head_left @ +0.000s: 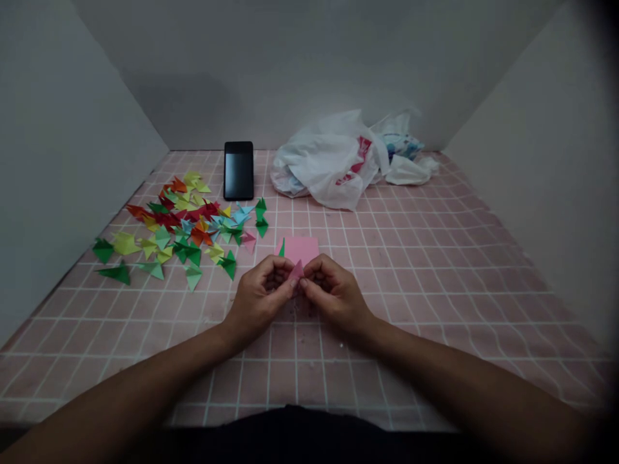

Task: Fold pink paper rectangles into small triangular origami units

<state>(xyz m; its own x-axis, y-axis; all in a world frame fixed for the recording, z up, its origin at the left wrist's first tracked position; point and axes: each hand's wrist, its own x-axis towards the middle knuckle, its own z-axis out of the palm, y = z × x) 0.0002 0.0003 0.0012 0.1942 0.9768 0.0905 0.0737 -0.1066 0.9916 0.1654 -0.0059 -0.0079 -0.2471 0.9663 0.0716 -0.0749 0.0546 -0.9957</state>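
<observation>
Between my two hands is a small folded piece of pink origami paper (298, 269), its pointed tip facing up. My left hand (261, 290) pinches its left side between thumb and fingers. My right hand (336, 290) grips the right side the same way, and the fingertips of both hands nearly meet. Just behind them a flat pink paper square (302, 247) lies on the table, partly covered by my hands. A green folded paper piece (282, 248) stands at the square's left edge, its lower part hidden by my left hand.
Many folded paper cranes (186, 216) in red, yellow, green, blue and orange spread over the left of the table. Behind them a black phone (238, 171) is propped up. A crumpled white plastic bag (333, 158) lies at the back against the wall. A pink checked cloth (416, 290) covers the table.
</observation>
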